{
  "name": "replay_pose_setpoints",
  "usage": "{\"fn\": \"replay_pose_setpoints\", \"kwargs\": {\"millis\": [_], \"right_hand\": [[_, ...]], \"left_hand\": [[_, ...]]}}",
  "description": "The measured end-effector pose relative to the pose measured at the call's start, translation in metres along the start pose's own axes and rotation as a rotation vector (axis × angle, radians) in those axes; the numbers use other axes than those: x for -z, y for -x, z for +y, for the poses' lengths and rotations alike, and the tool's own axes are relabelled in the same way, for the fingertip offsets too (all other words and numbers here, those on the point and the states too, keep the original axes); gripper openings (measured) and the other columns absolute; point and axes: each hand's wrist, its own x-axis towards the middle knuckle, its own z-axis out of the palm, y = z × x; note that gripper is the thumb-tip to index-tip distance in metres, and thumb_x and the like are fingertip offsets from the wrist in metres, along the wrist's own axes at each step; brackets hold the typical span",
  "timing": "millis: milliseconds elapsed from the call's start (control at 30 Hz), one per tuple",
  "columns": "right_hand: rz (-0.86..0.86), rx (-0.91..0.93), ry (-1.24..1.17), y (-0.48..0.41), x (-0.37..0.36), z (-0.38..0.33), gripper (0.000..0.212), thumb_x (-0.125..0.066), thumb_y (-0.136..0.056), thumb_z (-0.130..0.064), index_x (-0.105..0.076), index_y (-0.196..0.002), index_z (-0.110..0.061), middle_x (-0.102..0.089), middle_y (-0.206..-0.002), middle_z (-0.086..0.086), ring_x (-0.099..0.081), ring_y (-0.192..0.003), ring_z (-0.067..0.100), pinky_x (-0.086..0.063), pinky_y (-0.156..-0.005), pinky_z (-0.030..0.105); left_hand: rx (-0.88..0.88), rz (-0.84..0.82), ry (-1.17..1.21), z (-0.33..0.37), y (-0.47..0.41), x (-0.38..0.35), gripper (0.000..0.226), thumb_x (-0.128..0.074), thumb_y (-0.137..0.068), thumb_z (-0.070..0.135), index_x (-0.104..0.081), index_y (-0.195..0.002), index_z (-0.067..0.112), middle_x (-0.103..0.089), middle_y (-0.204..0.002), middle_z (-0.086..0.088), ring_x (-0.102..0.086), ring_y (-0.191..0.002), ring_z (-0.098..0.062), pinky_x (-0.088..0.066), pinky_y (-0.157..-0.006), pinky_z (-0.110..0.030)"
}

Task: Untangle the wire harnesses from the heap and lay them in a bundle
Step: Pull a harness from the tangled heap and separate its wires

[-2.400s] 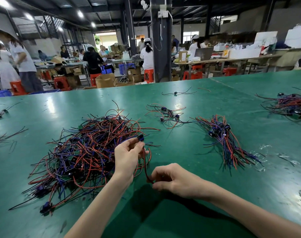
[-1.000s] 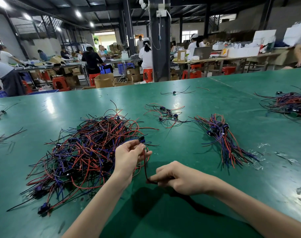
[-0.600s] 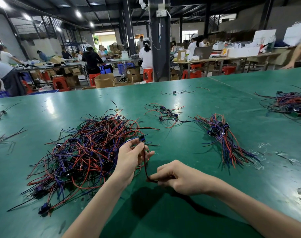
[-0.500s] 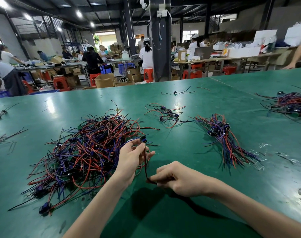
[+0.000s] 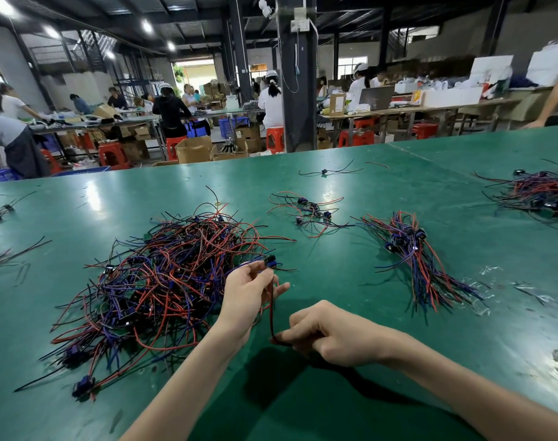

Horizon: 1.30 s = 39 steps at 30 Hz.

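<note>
Here, a wire heap (image 5: 176, 275) lies on the green table (image 5: 351, 281), stools (image 5: 275, 138) beyond

Surface (image 5: 398, 361): plain green, glossy. Heap of wires (image 5: 163, 278): red, blue, purple and black strands mixed, with small green boards. Bundle (image 5: 414, 259): red, blue and purple wires, black-and-blue plugs. Held wire (image 5: 272, 310): red and black. Stools (image 5: 275, 138): red-orange.
</note>
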Motion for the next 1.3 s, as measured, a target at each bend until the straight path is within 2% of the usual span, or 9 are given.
{"fn": "replay_pose_setpoints", "kwargs": {"millis": [100,333,467,533,667,900,1033,1200,1300], "right_hand": [[0.003,-0.035,-0.002,0.0,0.002,0.002,0.028,-0.053,-0.09,0.003,-0.068,-0.113,-0.001,-0.045,-0.069,-0.011,-0.043,-0.06,-0.001,-0.032,-0.064,0.008],[-0.001,-0.059,-0.022,-0.001,0.007,0.002,0.028,-0.055,-0.092,0.0,-0.066,-0.117,-0.002,-0.046,-0.069,-0.013,-0.043,-0.062,-0.003,-0.033,-0.065,0.01],[-0.03,-0.1,-0.044,0.0,0.007,0.004,0.026,-0.056,-0.091,-0.001,-0.067,-0.115,-0.003,-0.05,-0.069,-0.013,-0.044,-0.061,-0.002,-0.036,-0.065,0.013],[-0.045,-0.156,-0.133,0.001,0.01,0.006,0.023,-0.056,-0.092,-0.003,-0.067,-0.112,-0.007,-0.056,-0.068,-0.006,-0.046,-0.06,0.003,-0.04,-0.06,0.019],[-0.098,-0.175,-0.46,0.005,0.014,0.006,0.022,-0.051,-0.093,0.0,-0.063,-0.1,-0.017,-0.059,-0.065,0.0,-0.042,-0.041,0.006,-0.038,-0.039,0.016],[-0.065,-0.194,-0.717,0.002,0.017,0.013,0.018,-0.05,-0.09,0.007,-0.059,-0.096,-0.007,-0.06,-0.064,0.006,-0.037,-0.035,0.007,-0.039,-0.037,0.017],[-0.131,-0.198,-0.689,0.003,0.016,0.017,0.014,-0.059,-0.081,-0.007,-0.06,-0.094,-0.01,-0.063,-0.065,0.005,-0.039,-0.036,0.007,-0.037,-0.036,0.016],[-0.255,-0.216,-0.613,0.005,0.024,0.015,0.005,-0.061,-0.086,-0.025,-0.064,-0.088,-0.022,-0.068,-0.07,0.003,-0.037,-0.035,0.004,-0.023,-0.031,0.014],[-0.177,-0.28,-0.577,0.003,0.025,0.013,0.023,-0.058,-0.087,-0.044,-0.066,-0.091,-0.023,-0.07,-0.077,0.003,-0.035,-0.033,0.004,-0.02,-0.029,0.013]], "left_hand": [[0.0,0.015,0.011,0.004,0.0,0.001,0.024,-0.046,-0.094,-0.006,-0.05,-0.073,0.004,-0.051,-0.061,-0.006,-0.059,-0.053,-0.012,-0.06,-0.069,-0.031],[-0.042,0.092,-0.002,0.012,0.0,0.003,0.018,-0.047,-0.095,-0.005,-0.052,-0.079,0.002,-0.051,-0.073,-0.01,-0.056,-0.079,-0.033,-0.055,-0.057,-0.018],[-0.033,0.072,-0.014,0.01,0.002,0.002,0.017,-0.048,-0.094,-0.005,-0.052,-0.079,0.002,-0.053,-0.072,-0.011,-0.059,-0.073,-0.031,-0.054,-0.056,-0.018],[-0.038,0.068,-0.008,0.01,0.001,0.004,0.018,-0.049,-0.094,-0.004,-0.053,-0.078,0.004,-0.055,-0.072,-0.01,-0.062,-0.069,-0.028,-0.054,-0.056,-0.018],[-0.055,0.09,-0.01,0.01,-0.001,0.008,0.014,-0.051,-0.094,-0.001,-0.054,-0.083,0.006,-0.058,-0.077,-0.01,-0.068,-0.062,-0.02,-0.051,-0.054,-0.016],[-0.109,0.155,0.008,0.015,-0.003,0.01,0.017,-0.051,-0.094,-0.001,-0.055,-0.082,0.011,-0.059,-0.08,-0.009,-0.068,-0.058,-0.012,-0.05,-0.053,-0.015],[-0.088,0.144,-0.035,0.012,0.001,0.006,0.015,-0.052,-0.094,0.0,-0.055,-0.086,0.013,-0.063,-0.076,-0.004,-0.068,-0.056,-0.012,-0.049,-0.061,-0.021],[-0.027,0.087,-0.024,0.006,0.007,-0.003,0.01,-0.054,-0.092,-0.002,-0.058,-0.089,0.006,-0.063,-0.069,-0.003,-0.063,-0.054,-0.016,-0.052,-0.052,-0.017],[0.003,0.025,-0.025,0.002,0.013,-0.009,0.009,-0.056,-0.09,-0.004,-0.061,-0.089,0.004,-0.065,-0.06,0.0,-0.059,-0.054,-0.012,-0.052,-0.051,-0.019]]}}
